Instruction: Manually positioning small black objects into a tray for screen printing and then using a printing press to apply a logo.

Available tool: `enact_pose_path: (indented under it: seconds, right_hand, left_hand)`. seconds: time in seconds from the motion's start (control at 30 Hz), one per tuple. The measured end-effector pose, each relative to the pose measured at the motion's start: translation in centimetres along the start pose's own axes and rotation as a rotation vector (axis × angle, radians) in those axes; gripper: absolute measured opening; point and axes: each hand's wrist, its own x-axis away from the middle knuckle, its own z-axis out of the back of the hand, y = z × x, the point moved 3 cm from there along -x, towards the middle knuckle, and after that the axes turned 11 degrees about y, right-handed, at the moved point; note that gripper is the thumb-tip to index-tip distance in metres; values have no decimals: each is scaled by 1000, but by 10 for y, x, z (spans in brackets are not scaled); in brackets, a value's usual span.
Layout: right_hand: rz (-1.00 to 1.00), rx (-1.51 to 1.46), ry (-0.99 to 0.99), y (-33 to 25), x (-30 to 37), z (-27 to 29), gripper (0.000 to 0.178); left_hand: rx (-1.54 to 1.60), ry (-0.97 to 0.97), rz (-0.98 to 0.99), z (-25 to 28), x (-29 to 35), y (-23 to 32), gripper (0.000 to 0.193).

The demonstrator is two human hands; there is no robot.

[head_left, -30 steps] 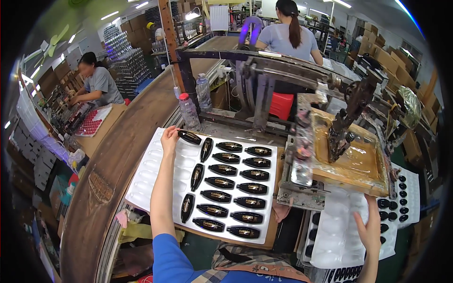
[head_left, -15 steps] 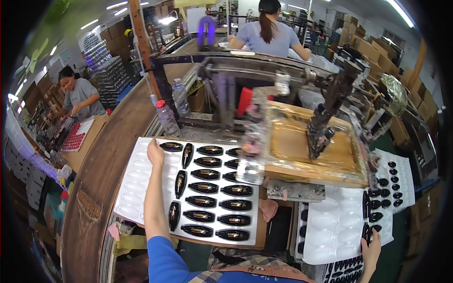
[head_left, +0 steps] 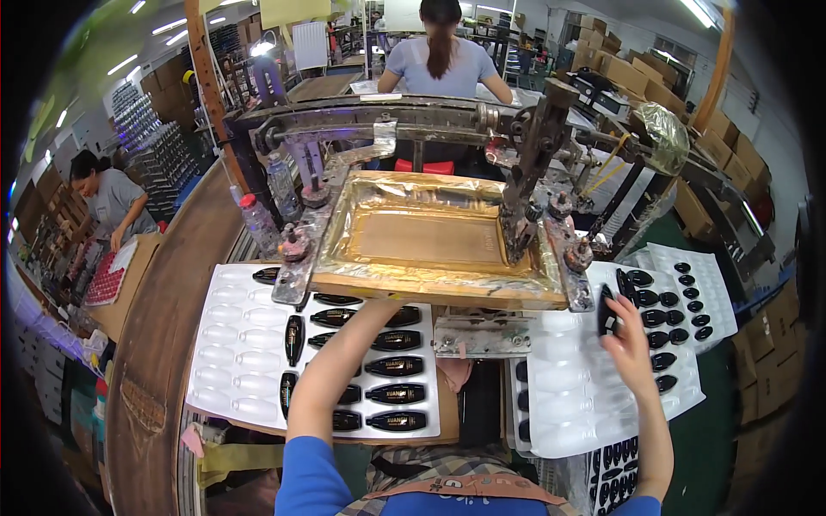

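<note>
My right hand [head_left: 630, 342] is closed on a glossy black oval piece [head_left: 607, 311], held upright between thumb and fingers above the right-hand white moulded tray [head_left: 559, 391]. My left forearm [head_left: 340, 368] reaches across the left-hand white tray [head_left: 225, 344], which holds rows of black oval pieces [head_left: 397, 366] with gold print. Its hand goes beneath the wooden-edged printing screen [head_left: 430, 236], so the fingers are hidden. A metal printing bed [head_left: 482, 335] sits under the screen's front edge, between the trays.
A dark machine arm [head_left: 525, 172] stands over the screen. Bottles, one red-capped [head_left: 258, 224], stand left of the machine. More black pieces [head_left: 661, 318] lie on trays at the right. One person [head_left: 440, 64] sits ahead; another [head_left: 116, 202] works at far left.
The screen has shifted left in view, and the view itself has turned. My left hand has gone from the left tray's far edge to under the screen. My right hand has risen with a black piece.
</note>
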Motion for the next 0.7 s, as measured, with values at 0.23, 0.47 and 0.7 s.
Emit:
enact_pose_path:
  seconds: [0.23,0.47,0.7]
  right_hand:
    - [292,-109,-166,-34,-50,-99,47]
    - [206,64,-412,-63,-47,-118,43]
    - [102,250,-115,-13,-13,-15,50]
  left_hand:
    - [433,-24,359,-3,-23,43,22]
    - [539,99,576,91,-22,-21,18]
    - [49,351,792,250,43,-155,25]
